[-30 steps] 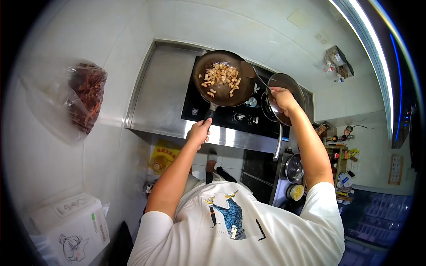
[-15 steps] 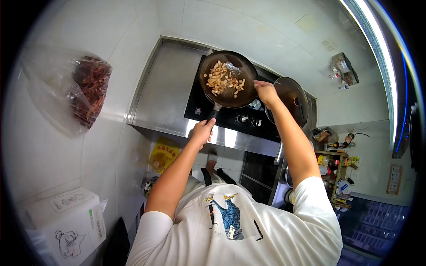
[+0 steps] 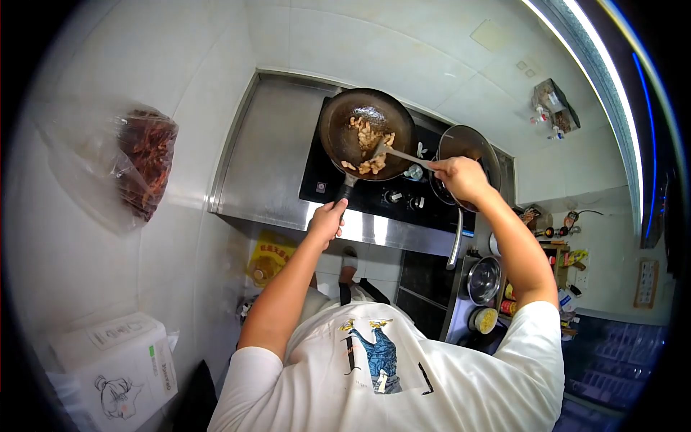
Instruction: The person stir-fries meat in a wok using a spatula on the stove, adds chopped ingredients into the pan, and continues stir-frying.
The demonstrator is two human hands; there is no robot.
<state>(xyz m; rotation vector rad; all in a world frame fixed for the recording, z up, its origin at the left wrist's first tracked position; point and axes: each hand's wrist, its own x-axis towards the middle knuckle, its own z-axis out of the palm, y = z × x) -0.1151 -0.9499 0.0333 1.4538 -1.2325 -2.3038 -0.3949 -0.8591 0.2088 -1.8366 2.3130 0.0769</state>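
A dark frying pan point(image 3: 338, 140) is over the black stove point(image 3: 371, 193), with small browned chunks of food point(image 3: 371, 137) in its middle and near side. My left hand point(image 3: 329, 222) is closed round the pan's black handle, on the side toward me. My right hand point(image 3: 461, 178) grips a spatula point(image 3: 407, 155) from the right. The spatula's blade reaches into the pan and touches the food at its right side. Behind my right hand is a second pan point(image 3: 471, 135), partly covered by the hand, with its long metal handle pointing toward me.
Steel counter point(image 3: 248, 155) lies left of the stove. A plastic bag of dark red contents point(image 3: 147, 162) hangs on the left wall. A white box point(image 3: 119, 371) stands lower left. Metal bowl point(image 3: 484, 279), a container of yellow food point(image 3: 484, 320) and shelved bottles are at right.
My right hand has moved from the pan's rim to the right and toward me, and the spatula now shows clearly. The food has been pushed together toward the pan's right and near side.
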